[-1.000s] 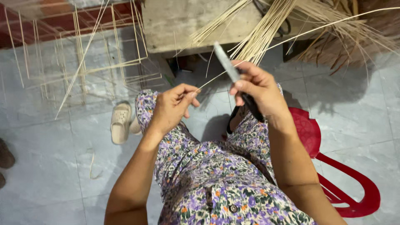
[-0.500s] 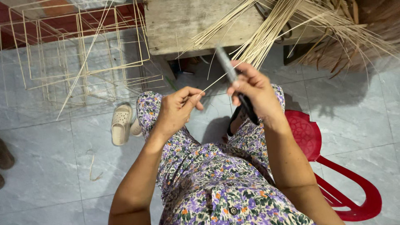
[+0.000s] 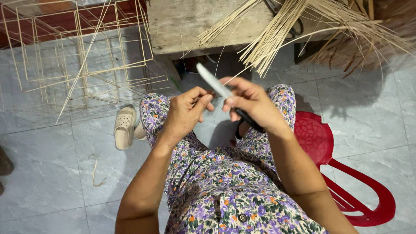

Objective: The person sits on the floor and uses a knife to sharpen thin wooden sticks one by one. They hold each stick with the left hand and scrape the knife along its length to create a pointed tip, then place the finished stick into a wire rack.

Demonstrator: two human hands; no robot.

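My right hand point(image 3: 250, 102) grips a knife point(image 3: 212, 81) by its dark handle, the pale blade pointing up and to the left. My left hand point(image 3: 187, 111) pinches the near end of a thin bamboo strip point(image 3: 277, 43) that runs up to the right past the blade. The two hands are close together above my knees, over a floral-print garment point(image 3: 225, 182). The strip lies against the blade near my right thumb.
A bundle of bamboo strips point(image 3: 277, 30) lies on a worn wooden bench point(image 3: 186, 24) ahead. Bamboo stick frames point(image 3: 82, 52) stand at the left on the tiled floor. A beige sandal point(image 3: 125, 126) lies by my left knee. A red plastic stool point(image 3: 329, 151) is at the right.
Both hands have shifted slightly left and down in view, still holding knife and strip. The left hand's pinch has moved closer to the blade.
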